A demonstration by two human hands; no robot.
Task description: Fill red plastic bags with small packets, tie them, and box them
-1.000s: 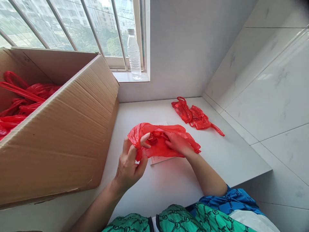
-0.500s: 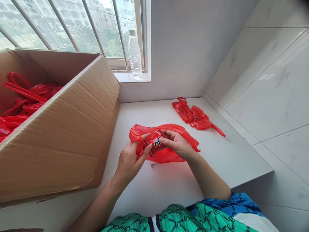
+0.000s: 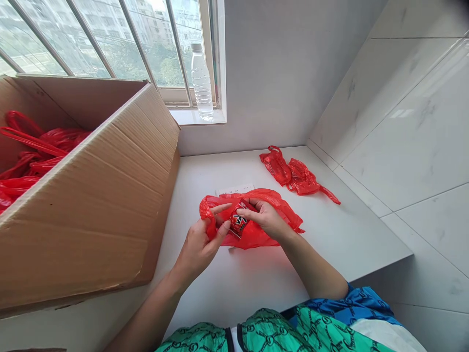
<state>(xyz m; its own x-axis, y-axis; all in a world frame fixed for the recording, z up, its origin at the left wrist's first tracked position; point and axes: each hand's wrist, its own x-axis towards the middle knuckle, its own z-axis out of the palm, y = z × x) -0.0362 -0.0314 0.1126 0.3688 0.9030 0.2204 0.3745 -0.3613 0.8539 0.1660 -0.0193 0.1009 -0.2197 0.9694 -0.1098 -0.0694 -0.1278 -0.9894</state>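
A small red snack packet [image 3: 239,224] with black and white lettering lies over a spread red plastic bag [image 3: 271,234]. My right hand [image 3: 266,218] pinches the packet between thumb and fingers from its right side. At the bag's left end, my left hand [image 3: 202,242] grips the gathered red plastic, its thumb close to the packet's left edge. The fingers behind the packet are partly hidden. Under the bag's far edge a flat white item [image 3: 234,189] with faint marks peeks out.
A large open cardboard box [image 3: 110,195] with red plastic bags [image 3: 40,151] inside stands at the left. Two crumpled red bags [image 3: 293,173] lie at the back right of the white table [image 3: 351,234]. A clear water bottle [image 3: 202,85] stands on the windowsill [image 3: 216,116].
The packet has turned more upright and lower into the bag, and my left fingers have spread away from it. More of the flat white item shows behind the bag.
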